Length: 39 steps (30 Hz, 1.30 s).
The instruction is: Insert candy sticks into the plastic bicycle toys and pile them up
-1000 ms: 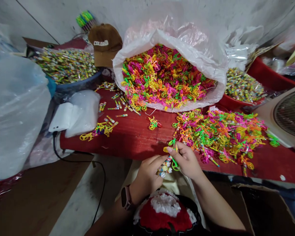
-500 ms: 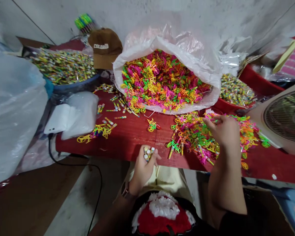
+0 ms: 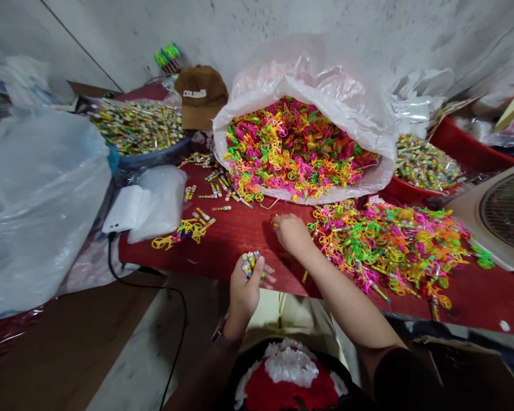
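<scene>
My left hand [image 3: 245,291] is closed around a bunch of short printed tubes [image 3: 251,264] with pale ends, held just above the table's front edge. My right hand [image 3: 293,235] is down at the middle of the red table, palm down with fingers curled in. A speck of yellow and red shows at its fingertips, too small and covered to name. Right of that hand lies a heap of bright plastic toys [image 3: 381,240] shaped like little bicycles, some joined to printed tubes. Behind it, a white sack [image 3: 223,128] lies open, full of the same toys.
Loose tubes [image 3: 223,208] and yellow toys [image 3: 191,231] lie on the left, near a white power bank [image 3: 126,208] with a black cable. Tubs of tubes stand behind, with a brown cap [image 3: 201,97] by the blue tub [image 3: 154,157]. A fan [image 3: 497,211] stands at right.
My right hand has moved left from the toy heap to the middle of the table, covering the few toys that lay there. The left hand still holds its tubes, now turned. The view has shifted slightly.
</scene>
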Motion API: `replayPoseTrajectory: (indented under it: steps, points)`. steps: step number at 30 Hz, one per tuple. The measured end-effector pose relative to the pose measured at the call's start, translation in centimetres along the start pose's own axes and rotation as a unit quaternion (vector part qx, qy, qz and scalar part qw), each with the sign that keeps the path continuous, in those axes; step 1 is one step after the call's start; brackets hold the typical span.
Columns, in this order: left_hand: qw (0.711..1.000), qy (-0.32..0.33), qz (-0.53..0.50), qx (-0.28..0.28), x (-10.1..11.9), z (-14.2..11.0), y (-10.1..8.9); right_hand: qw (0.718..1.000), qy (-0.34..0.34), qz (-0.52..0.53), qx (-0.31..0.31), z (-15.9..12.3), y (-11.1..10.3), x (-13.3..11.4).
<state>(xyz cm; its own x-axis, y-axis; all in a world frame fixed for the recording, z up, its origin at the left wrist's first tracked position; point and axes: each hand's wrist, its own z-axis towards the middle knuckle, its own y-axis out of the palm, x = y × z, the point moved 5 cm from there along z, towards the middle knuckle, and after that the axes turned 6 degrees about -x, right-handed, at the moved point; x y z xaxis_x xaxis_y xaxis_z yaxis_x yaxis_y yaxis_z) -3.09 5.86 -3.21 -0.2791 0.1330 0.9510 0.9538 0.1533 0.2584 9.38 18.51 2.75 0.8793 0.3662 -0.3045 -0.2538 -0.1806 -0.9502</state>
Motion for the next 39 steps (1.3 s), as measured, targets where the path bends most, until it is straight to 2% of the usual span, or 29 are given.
replayPoseTrajectory:
  steps: [2,4,6,8,11,14,16,18,21,27,29,33,39]
  points:
    - [1.0,0.008,-0.002,0.002,-0.1,0.1,-0.4,0.998,-0.002,0.046,0.036,-0.5,-0.8,1.0]
    - [1.0,0.013,-0.006,-0.003,-0.4,0.2,-0.3,0.981,-0.006,0.166,0.102,-1.4,-1.6,2.3]
    - [1.0,0.013,-0.003,-0.017,-0.9,0.3,0.3,0.932,0.002,0.322,0.165,-2.3,-1.8,3.7]
    - [0.999,0.011,0.006,-0.032,-1.5,0.6,0.9,0.876,0.025,0.442,0.189,-3.0,-1.2,4.8]
    - [0.999,0.019,0.028,-0.04,-2.0,1.0,1.5,0.805,0.052,0.565,0.174,-4.3,0.0,5.0]
    - [0.995,0.045,0.064,-0.064,-1.7,1.1,1.8,0.738,0.053,0.663,0.11,-6.1,1.1,3.6]
    - [0.99,0.062,0.083,-0.091,-1.2,0.7,2.0,0.715,0.048,0.695,0.067,-7.6,1.7,2.3]
    - [0.988,0.077,0.085,-0.104,-0.5,0.1,2.1,0.717,0.042,0.694,0.047,-9.0,2.1,1.3]
    - [0.988,0.096,0.089,-0.087,0.7,-0.8,2.2,0.724,0.038,0.685,0.065,-10.6,2.0,0.7]
    - [0.987,0.122,0.09,-0.056,2.8,-2.4,3.1,0.72,0.034,0.66,0.213,-12.7,-0.5,0.9]
    - [0.99,0.118,0.075,-0.034,3.3,-2.8,3.2,0.733,0.027,0.639,0.233,-13.2,-1.4,0.4]
    - [0.991,0.117,0.062,-0.03,3.9,-3.3,3.3,0.772,0.005,0.597,0.218,-13.7,-2.0,-0.8]
    - [0.991,0.114,0.053,-0.04,4.2,-3.7,3.2,0.799,-0.055,0.537,0.267,-14.6,-2.6,-1.4]
